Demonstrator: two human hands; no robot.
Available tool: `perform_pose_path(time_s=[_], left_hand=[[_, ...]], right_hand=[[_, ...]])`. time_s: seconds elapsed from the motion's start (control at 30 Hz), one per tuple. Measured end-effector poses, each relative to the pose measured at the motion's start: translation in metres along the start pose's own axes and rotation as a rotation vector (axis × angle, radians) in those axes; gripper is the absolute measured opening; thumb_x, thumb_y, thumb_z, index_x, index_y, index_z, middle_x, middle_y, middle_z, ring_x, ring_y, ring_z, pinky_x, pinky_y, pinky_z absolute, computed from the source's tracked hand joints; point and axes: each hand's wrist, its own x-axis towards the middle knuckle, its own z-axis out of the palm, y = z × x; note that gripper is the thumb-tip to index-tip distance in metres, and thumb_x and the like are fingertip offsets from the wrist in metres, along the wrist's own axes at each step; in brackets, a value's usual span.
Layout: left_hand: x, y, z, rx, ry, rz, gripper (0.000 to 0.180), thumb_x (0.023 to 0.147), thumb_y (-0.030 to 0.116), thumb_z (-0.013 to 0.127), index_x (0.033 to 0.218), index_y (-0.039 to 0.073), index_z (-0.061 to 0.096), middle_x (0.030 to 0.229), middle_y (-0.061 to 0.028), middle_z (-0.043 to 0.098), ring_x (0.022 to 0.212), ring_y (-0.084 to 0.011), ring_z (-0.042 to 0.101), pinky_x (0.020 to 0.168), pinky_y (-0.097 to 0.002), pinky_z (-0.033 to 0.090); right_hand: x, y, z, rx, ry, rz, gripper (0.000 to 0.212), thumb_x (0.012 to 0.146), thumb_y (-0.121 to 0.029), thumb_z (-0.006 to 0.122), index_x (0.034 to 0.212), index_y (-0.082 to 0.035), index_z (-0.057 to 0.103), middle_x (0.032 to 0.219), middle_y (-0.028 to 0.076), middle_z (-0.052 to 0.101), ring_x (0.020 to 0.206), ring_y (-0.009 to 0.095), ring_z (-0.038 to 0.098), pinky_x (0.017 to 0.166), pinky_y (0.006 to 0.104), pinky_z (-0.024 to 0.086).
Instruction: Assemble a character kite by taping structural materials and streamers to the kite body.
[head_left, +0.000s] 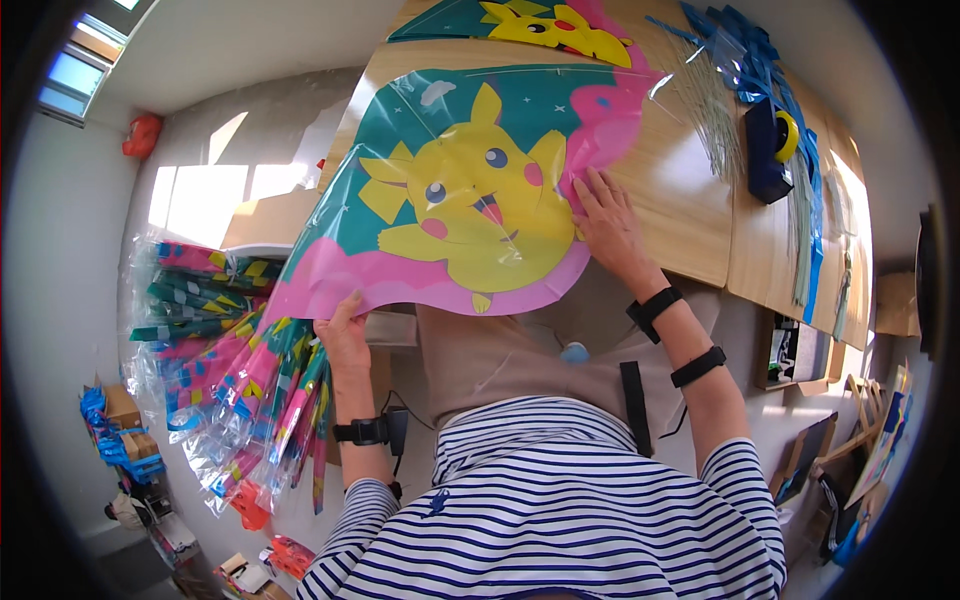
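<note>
A large printed kite (400, 275), teal and pink with a big yellow cartoon animal, spreads over the near part of the table and overhangs its front edge. My left hand (345, 335) pinches its lower left edge, thumb on top and fingers underneath. On its right side, my right hand (608, 222) lies with fingers stretched out, pressing the pink border against the tabletop. A thin rod seems to run along the kite's far edge. Behind it lies a second, similar kite (450, 22), partly cut off by the picture's upper edge.
Many rolled kites in clear plastic sleeves (215, 350) are heaped at my left. On the wooden table (690, 225), thin pale sticks (708, 125), blue ribbons (755, 60) and a dark tape dispenser (765, 155) with yellow tape lie to the right. An open box (795, 350) stands below the table's right side.
</note>
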Motion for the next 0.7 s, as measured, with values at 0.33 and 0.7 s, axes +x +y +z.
perform_pose_path(time_s=[0.33,0.7], left_hand=[[-0.0014,-0.0066,-0.0052,0.082,0.035,0.050,0.029,0.081,-0.007,0.071,0.109,-0.002,0.066,0.104,-0.0080,0.068,0.094,-0.0194,0.068,0.084,-0.0343,0.057],[-0.0039,-0.0033,0.0003,0.096,0.037,0.068,0.031,0.082,-0.007,0.066,0.113,-0.004,0.063,0.106,-0.0095,0.067,0.094,-0.0201,0.068,0.082,-0.0331,0.058]], right_hand=[[-0.0021,0.0015,0.0005,-0.023,-0.010,0.009,0.058,0.095,-0.028,0.062,0.146,-0.006,0.047,0.155,0.019,0.039,0.146,0.038,0.033,0.118,0.0549,0.029],[-0.0047,-0.0006,0.0014,-0.001,0.037,0.008,0.057,0.092,-0.026,0.065,0.143,-0.005,0.050,0.153,0.020,0.041,0.145,0.039,0.033,0.117,0.0574,0.029]])
